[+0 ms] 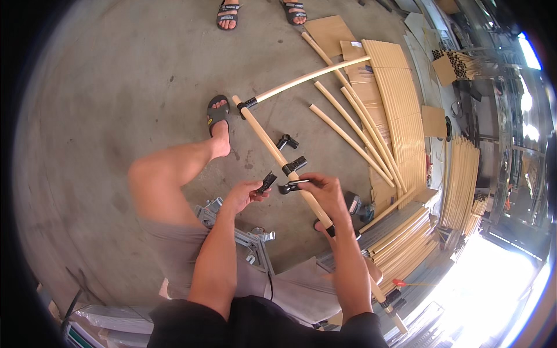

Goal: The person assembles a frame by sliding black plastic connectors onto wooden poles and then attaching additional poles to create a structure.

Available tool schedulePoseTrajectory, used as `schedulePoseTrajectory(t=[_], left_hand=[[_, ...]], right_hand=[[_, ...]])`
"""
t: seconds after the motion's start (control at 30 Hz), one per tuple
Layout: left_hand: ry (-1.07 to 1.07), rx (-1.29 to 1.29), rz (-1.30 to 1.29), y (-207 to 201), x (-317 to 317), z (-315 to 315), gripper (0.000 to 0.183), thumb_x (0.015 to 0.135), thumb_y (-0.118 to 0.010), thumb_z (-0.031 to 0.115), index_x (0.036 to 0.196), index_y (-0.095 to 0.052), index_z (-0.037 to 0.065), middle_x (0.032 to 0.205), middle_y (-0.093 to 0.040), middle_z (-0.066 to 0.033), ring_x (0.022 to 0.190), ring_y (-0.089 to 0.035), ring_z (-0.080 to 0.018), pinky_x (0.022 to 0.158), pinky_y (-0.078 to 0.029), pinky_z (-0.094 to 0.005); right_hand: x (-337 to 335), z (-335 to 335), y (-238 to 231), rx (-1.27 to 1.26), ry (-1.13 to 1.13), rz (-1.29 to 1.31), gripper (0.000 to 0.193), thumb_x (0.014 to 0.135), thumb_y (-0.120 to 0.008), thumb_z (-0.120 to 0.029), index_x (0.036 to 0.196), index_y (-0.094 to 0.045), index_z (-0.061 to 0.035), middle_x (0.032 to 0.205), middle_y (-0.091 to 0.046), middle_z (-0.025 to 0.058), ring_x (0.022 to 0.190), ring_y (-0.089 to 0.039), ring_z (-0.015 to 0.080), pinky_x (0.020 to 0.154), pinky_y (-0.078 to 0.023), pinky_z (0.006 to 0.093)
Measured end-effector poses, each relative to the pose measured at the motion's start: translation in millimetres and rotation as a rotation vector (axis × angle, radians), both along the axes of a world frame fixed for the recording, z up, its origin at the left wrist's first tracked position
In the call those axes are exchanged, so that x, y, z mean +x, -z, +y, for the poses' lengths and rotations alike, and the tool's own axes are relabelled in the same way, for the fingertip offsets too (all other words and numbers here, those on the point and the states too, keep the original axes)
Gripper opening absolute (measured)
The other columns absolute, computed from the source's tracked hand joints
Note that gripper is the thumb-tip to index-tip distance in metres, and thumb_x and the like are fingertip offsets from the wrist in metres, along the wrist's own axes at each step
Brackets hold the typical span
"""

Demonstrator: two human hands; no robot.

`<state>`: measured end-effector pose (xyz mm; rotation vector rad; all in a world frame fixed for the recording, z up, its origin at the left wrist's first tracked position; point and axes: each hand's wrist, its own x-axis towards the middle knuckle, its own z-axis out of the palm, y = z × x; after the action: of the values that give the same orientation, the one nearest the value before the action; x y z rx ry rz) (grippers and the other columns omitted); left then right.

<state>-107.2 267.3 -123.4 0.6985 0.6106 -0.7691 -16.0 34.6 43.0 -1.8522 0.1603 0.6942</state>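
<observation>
A long tan pipe [264,134] slants from the upper middle down to the lower right, passing under my right arm. My left hand [243,197] is closed around one end of a black pipe-joint half [267,182], left of the pipe. Over the pipe, my right hand [326,194] pinches another black joint half [290,186]. Just beyond its fingers, a black pipe joint [294,166] sits on the pipe. A separate black joint [287,142] lies on the floor beside it. At the far end, a black joint [246,106] connects a crossing tan pipe [313,76].
Several loose tan pipes [348,139] lie on cardboard to the right, beside a large row of pipes [397,110]. A dark power tool [353,203] stands near my right hand. Metal framing [255,236] lies below my left hand. Another person's sandalled feet [228,14] show at the top.
</observation>
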Motion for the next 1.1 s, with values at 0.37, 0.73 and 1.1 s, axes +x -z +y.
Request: schedulePoseTrajectory(t=[0.37,0.73,1.1], left_hand=[[-0.582,-0.415,0.183,126.4,66.1,-97.4,0.027,0.099,-0.059,0.02,0.112,-0.059,-0.004,0.101,-0.069,-0.0143,0.082,-0.067,-0.0191,0.066,-0.055,-0.0285],[-0.625,-0.636,0.109,119.7,66.3,-102.0,0.036,0.104,-0.05,0.029,0.114,-0.059,-0.004,0.097,-0.067,-0.0172,0.061,-0.054,-0.0121,0.057,-0.047,-0.0248],[-0.573,-0.662,0.106,82.2,77.4,-89.6,0.066,0.102,-0.035,0.06,0.111,-0.064,0.002,0.094,-0.069,-0.0085,0.068,-0.056,-0.0151,0.062,-0.045,-0.0268]], right_hand=[[88.6,-18.9,5.5,-0.329,-0.06,-0.049,0.022,0.087,-0.074,-0.013,0.103,-0.074,0.0011,0.081,-0.074,0.0062,0.078,-0.065,0.0079,0.071,-0.049,0.0244],[112.4,10.1,29.9,-0.377,-0.111,-0.017,0.027,0.087,-0.074,-0.019,0.101,-0.073,0.0047,0.081,-0.073,0.0094,0.078,-0.066,0.0104,0.072,-0.05,0.0257],[142.2,48.7,69.9,-0.477,-0.438,0.041,0.032,0.081,-0.077,-0.024,0.097,-0.075,0.0037,0.081,-0.072,0.0153,0.074,-0.067,0.0191,0.071,-0.051,0.0336]])
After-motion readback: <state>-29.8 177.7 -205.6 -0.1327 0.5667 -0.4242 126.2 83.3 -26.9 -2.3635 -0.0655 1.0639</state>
